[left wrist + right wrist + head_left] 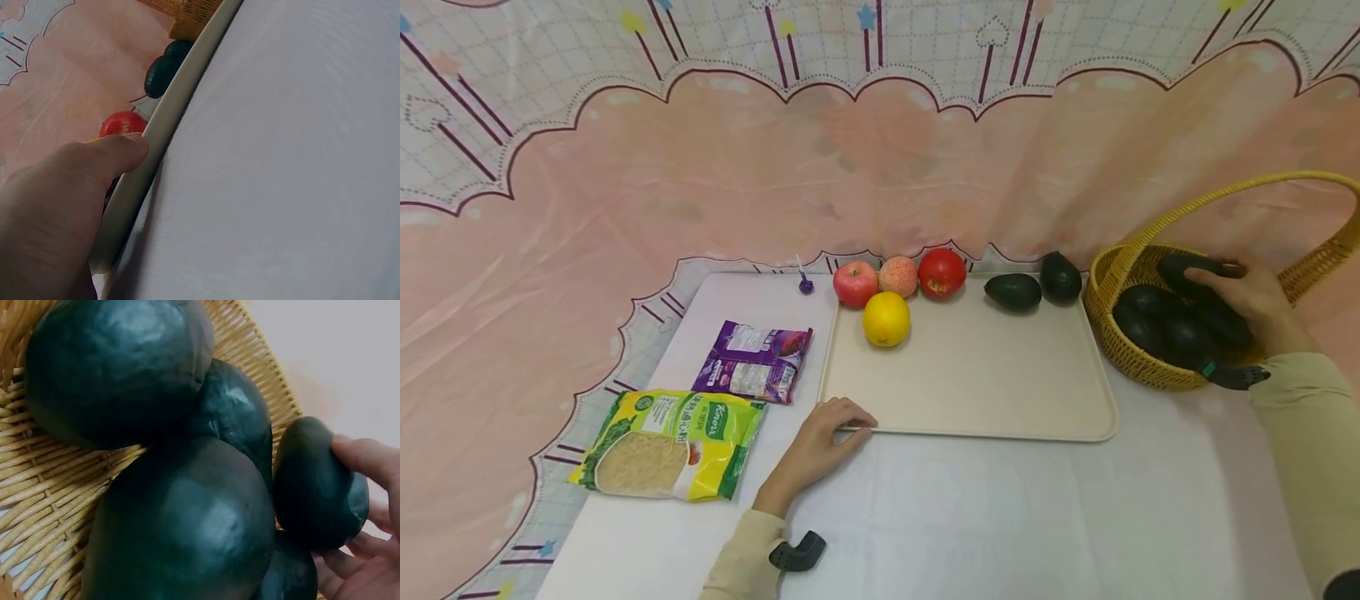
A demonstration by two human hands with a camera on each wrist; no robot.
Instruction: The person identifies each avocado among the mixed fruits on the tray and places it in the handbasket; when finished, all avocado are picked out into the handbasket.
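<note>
In the head view, my right hand [1258, 296] grips a dark green avocado [1187, 273] at the back of the yellow wicker basket [1123, 354]. The right wrist view shows thumb and fingers round that avocado [319, 487], above several others [187, 519] lying in the basket. My left hand [822, 442] holds the near left corner of the beige tray [977, 383]. Seen from the left wrist, the thumb [122, 153] lies across the tray's rim [165, 119]; the other fingers are mostly hidden.
Along the tray's back sit a red apple [855, 285], a peach [898, 277], a red pomegranate [942, 273], a yellow fruit [887, 319] and two avocados [1013, 292]. To the left lie a purple packet [752, 362], a yellow-green Knorr bag [670, 446] and a small purple item [806, 286].
</note>
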